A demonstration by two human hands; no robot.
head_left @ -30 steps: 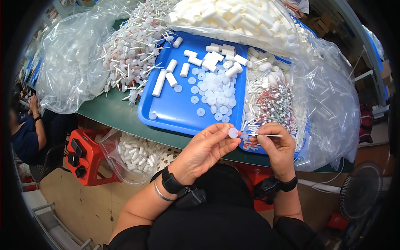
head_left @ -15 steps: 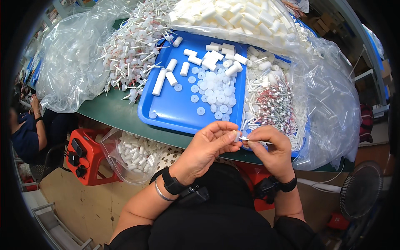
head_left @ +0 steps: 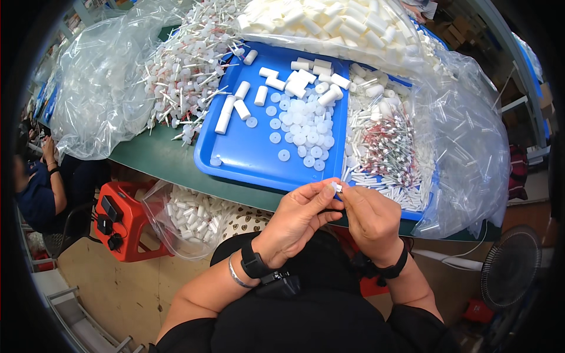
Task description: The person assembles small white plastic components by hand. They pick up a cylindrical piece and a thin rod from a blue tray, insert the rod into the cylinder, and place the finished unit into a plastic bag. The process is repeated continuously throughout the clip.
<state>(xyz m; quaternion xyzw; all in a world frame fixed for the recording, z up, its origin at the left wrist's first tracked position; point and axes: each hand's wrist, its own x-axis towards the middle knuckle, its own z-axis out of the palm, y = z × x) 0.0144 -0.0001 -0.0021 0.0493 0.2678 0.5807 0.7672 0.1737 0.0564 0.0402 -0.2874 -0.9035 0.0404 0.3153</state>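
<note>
My left hand [head_left: 297, 217] and my right hand [head_left: 371, 216] meet fingertip to fingertip at the near edge of the blue tray [head_left: 247, 153]. Between them they pinch a small white plastic piece [head_left: 336, 187]; most of it is hidden by my fingers. On the tray lie white round caps [head_left: 303, 132] and short white tubes [head_left: 241, 109]. Just beyond my right hand sits a heap of thin white sticks with red parts [head_left: 385, 150].
A clear bag of white tubes [head_left: 329, 23] lies at the back. Assembled white pieces with stems [head_left: 188, 65] are piled left. Another bag [head_left: 194, 215] hangs below the green table edge [head_left: 153, 162]. Red stool [head_left: 120, 220], fan [head_left: 509, 267], another person [head_left: 41, 194] at left.
My right hand held a thin stick apart from the left hand's white cap. The hands have since come together and the pieces now sit pinched between both sets of fingertips.
</note>
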